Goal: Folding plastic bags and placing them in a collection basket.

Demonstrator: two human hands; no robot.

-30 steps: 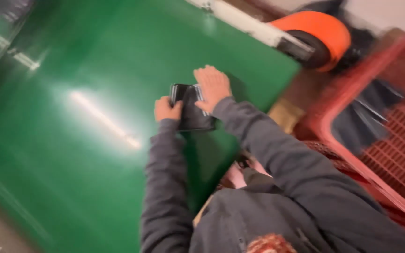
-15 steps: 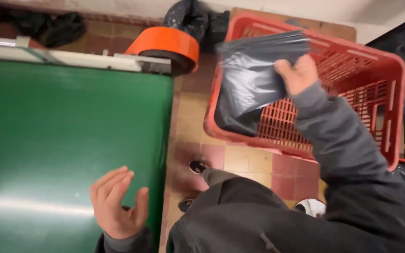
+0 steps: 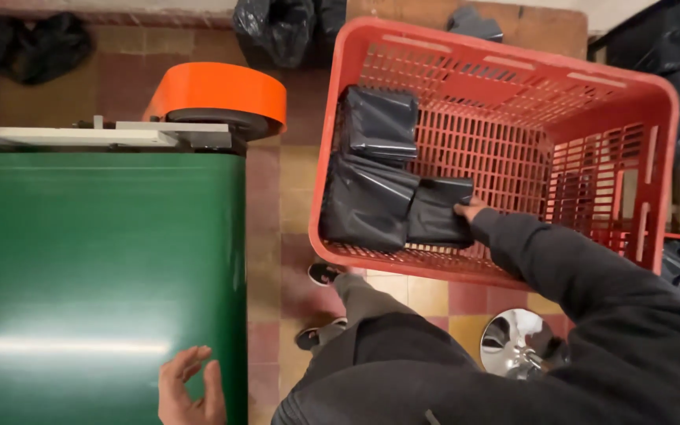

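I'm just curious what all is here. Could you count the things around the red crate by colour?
Black: 3 plastic-wrapped parcels in the crate; the right hand touches the last
Red: 1 crate
Green: 1 belt surface, left hand at its edge
Orange: 1 roller guard
Total: 6

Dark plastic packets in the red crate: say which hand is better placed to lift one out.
Right. The right hand is inside the red crate, touching the small dark packet. The left hand is open at the green belt's edge, away from the crate.
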